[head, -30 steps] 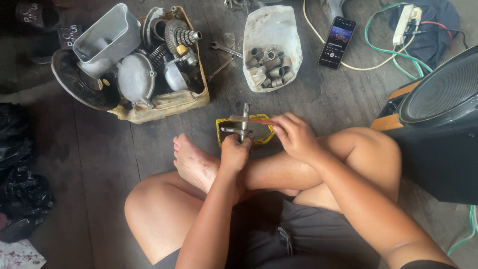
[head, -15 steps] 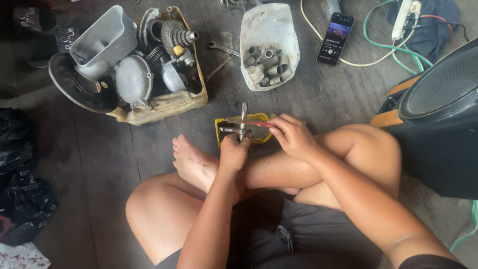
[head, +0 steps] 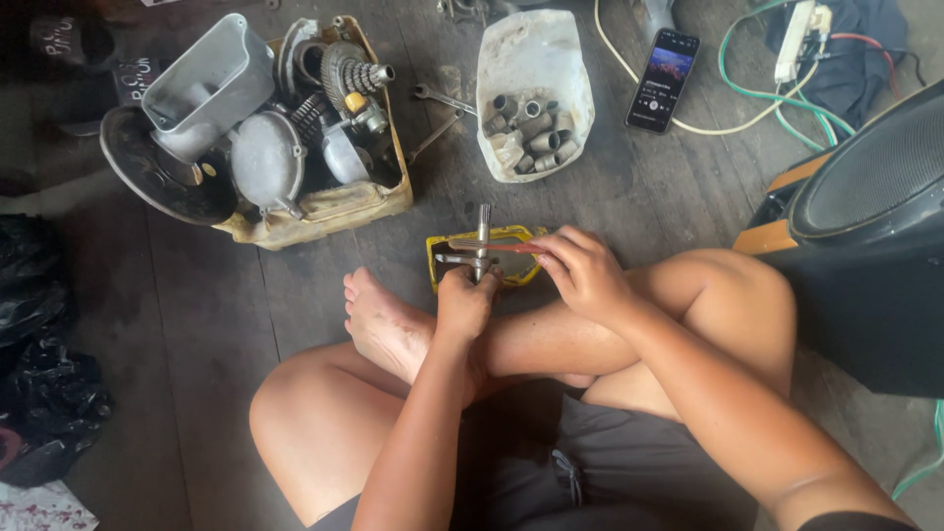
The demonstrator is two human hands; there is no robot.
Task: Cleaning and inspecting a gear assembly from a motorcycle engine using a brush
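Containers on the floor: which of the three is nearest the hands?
The small yellow tray, directly under both hands and the metal cross-shaped part. The white tub of metal sockets and the larger yellow bin of engine parts sit farther away.

Both hands, left [head: 464, 305] and right [head: 582, 271], grip a metal cross-shaped part [head: 481, 246] above a yellow tray [head: 440, 243].

One screen shows: a phone [head: 663, 81] lying flat on the wooden floor, just right of the white tub [head: 536, 59]. It is a slim upright rectangle with a black frame, tilted a little clockwise. Its screen is lit, with a small reddish and blue picture near the top and dark below with faint pale lines. A cream cable [head: 629, 69] runs past its left edge, between it and the tub. Far left of the tub, a dark thing [head: 59, 44] bears pale lettering, too dim to tell its kind.
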